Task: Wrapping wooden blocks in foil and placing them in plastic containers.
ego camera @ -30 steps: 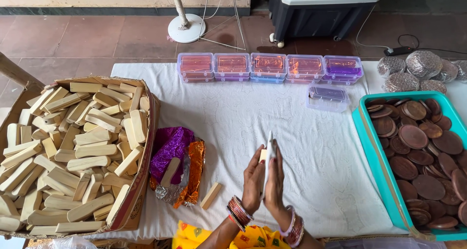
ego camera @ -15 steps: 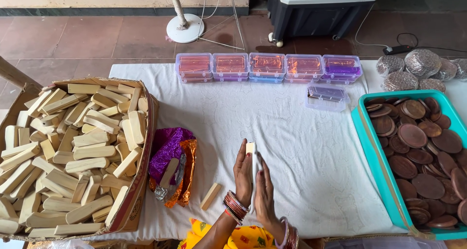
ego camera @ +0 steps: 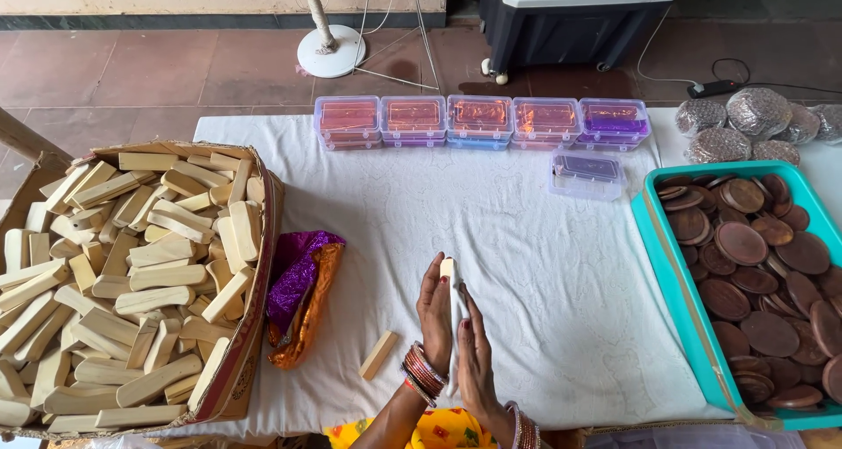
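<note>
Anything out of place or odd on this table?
One wooden stick lies alone on the white cloth, apart from the full cardboard box. One small plastic box sits out of the row. Nothing looks spilled or broken.

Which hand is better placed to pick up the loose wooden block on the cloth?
Left, probably. The wooden block lies just left of the left hand, while the right hand sits on the far side, pressed against the left hand.

Matt pale wooden sticks (ego camera: pixel 132 274) in a rough cardboard box (ego camera: pixel 254 326), were shiny crinkled purple-orange foil (ego camera: pixel 303 295), textured white cloth (ego camera: pixel 544 265), glossy clear plastic boxes (ego camera: pixel 478 120), smooth teal plastic tray (ego camera: pixel 671 274).
</note>
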